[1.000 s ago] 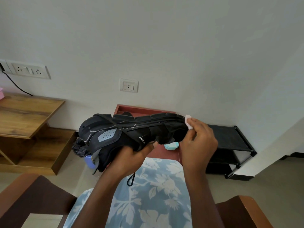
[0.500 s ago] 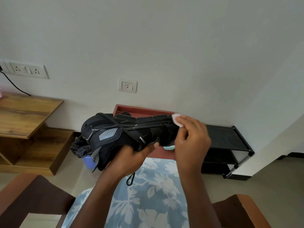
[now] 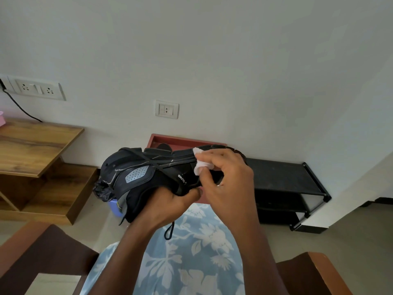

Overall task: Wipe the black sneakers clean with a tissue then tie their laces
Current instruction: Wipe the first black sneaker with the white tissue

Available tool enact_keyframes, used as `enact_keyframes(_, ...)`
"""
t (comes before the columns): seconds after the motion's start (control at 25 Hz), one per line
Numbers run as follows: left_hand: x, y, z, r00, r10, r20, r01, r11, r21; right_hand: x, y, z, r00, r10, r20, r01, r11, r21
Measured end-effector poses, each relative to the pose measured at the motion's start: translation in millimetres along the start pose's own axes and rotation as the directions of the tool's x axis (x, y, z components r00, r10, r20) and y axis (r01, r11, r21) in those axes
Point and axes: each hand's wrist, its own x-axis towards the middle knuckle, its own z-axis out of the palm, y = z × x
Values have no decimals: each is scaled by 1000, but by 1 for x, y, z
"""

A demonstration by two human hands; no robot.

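Black sneaker (image 3: 148,175), one: on its side above the floral-clothed lap (image 3: 191,262), sole edge uppermost, grey perforated heel patch, pale streaks; a lace end (image 3: 169,231) dangles below the grip. Tissue (image 3: 201,166), one: white, crumpled. Left hand (image 3: 168,203): curled round the upper from beneath. Right hand (image 3: 225,179): pinches the tissue against the sneaker, just above that grip.

My left hand (image 3: 170,206): raised before torso, gripping sneaker (image 3: 136,175) from below, thumb stretched toward other hand. My right hand (image 3: 230,184): back facing camera, fingers bent, fingertips pressing tissue (image 3: 201,166) against sneaker near sole edge. Both forearms bare, angled up and inward. Hands just beside each other.
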Motion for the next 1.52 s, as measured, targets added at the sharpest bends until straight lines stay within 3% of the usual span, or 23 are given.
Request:
enact_keyframes(0.12,-4,4,-2,1000,-8,15,9,997,-75,6,11,-9,1000,18,-16,-18,999,-36)
enact_keyframes(0.28,-7,5,0,990,-135,51,141,978,-154,9,35,-17,976,151,-157,-190,942,-277)
enact_keyframes(0.36,-4,4,2,988,-150,34,154,975,-162,8,33,-13,984,135,-119,-168,929,-331)
enact_keyframes(0.52,-4,9,1,999,25,48,-21,997,-80,0,4,9,998,-31,53,39,986,-159)
enact_keyframes(0.6,-5,9,1,997,45,59,-42,998,-53,-2,-3,17,996,-56,69,65,989,-136)
enact_keyframes(0.68,-5,8,1,999,22,43,-20,999,-34,-1,7,15,1000,-17,21,21,973,-229)
enact_keyframes(0.88,-3,-3,1,981,-188,36,186,981,64,2,47,-4,962,225,-154,-269,884,-384)
enact_keyframes(0.96,-3,-2,3,975,-224,12,221,968,116,-1,40,0,973,189,-133,-223,923,-314)
enact_keyframes(1.04,0,-5,4,976,-219,24,214,969,121,-3,26,6,994,96,-58,-103,985,-139)
enact_keyframes(1.12,2,-5,4,984,-177,32,174,981,83,-5,15,7,998,40,55,-43,997,68)
enact_keyframes(1.2,3,-5,4,987,-159,38,158,987,33,-3,16,4,995,38,94,-50,990,130)
enact_keyframes(1.36,-3,-2,2,978,-193,82,194,981,-2,-1,38,-1,977,160,-140,-181,972,-152)
enact_keyframes(1.44,-5,5,2,985,-146,93,163,964,-208,-3,37,1,970,182,-158,-203,971,-126)
enact_keyframes(1.52,-5,9,3,989,-106,100,139,894,-427,-6,23,4,985,175,-5,-174,985,17)
